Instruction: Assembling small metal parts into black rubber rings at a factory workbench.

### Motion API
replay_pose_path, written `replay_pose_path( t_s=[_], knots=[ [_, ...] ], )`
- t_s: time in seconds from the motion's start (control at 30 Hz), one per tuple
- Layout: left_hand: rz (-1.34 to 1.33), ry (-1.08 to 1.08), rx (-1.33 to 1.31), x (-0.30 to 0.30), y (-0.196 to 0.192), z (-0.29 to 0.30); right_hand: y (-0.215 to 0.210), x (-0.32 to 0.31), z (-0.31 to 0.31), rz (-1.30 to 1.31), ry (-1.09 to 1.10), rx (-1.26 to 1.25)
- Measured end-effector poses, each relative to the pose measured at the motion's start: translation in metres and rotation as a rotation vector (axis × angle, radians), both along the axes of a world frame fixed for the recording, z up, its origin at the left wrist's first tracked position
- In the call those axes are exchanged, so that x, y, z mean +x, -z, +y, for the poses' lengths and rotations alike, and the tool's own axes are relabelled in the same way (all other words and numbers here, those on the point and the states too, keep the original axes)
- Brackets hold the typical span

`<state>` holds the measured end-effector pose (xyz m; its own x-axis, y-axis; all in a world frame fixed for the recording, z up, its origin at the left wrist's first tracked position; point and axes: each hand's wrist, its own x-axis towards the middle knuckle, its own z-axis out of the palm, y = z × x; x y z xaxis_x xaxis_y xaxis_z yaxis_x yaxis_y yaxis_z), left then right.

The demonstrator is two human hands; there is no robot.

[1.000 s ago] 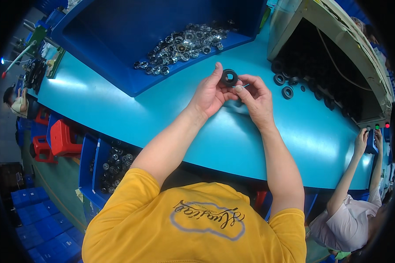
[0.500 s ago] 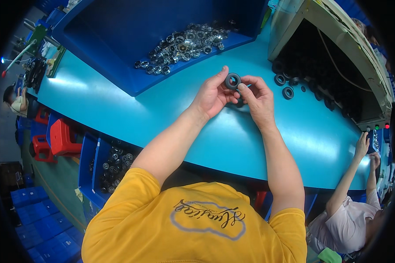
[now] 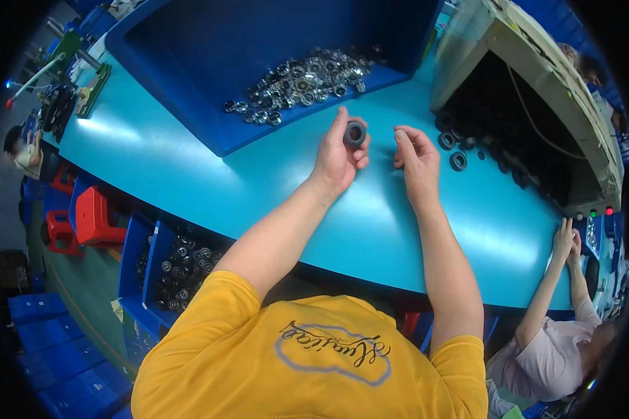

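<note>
My left hand (image 3: 335, 160) is raised above the turquoise table (image 3: 279, 188) and grips a thick black ring (image 3: 355, 143) between thumb and fingers. The ring is tilted so its round hole shows. To its right and apart from it, my right hand (image 3: 419, 167) hovers with thumb and forefinger pinched together and the other fingers curled. Whatever lies in that pinch, if anything, is too small to make out. Right of this hand, a loose black ring (image 3: 458, 166) lies on the table beside more black rings.
Shiny metal-looking round parts (image 3: 307, 80) fill part of a tipped blue bin (image 3: 182, 91). A pale machine housing (image 3: 461, 66) with a dark opening holds many black rings. Another person's hands (image 3: 565, 241) work at the far right. Red stools (image 3: 96, 216) stand left.
My hands have moved apart: the right has let go of the black ring and drawn right, while the left keeps it and has shifted slightly left.
</note>
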<state>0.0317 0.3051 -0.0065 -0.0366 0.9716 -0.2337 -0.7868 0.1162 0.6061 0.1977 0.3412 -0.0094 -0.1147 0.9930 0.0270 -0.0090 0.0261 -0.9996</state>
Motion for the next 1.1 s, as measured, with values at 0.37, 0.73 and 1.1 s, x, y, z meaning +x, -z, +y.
replay_pose_path(
  t_s=[0.37, 0.73, 1.1],
  knots=[
    [0.028, -0.228, 0.094, -0.015, 0.007, 0.01, -0.002, -0.081, 0.099, -0.748, 0.086, 0.555],
    [0.024, -0.131, 0.162, -0.011, 0.014, 0.015, -0.02, -0.036, 0.032, -0.06, -0.099, 0.15],
    [0.195, 0.096, 0.265, 0.009, 0.017, 0.01, -0.033, -0.015, -0.017, -0.356, -0.001, 0.468]
  ],
)
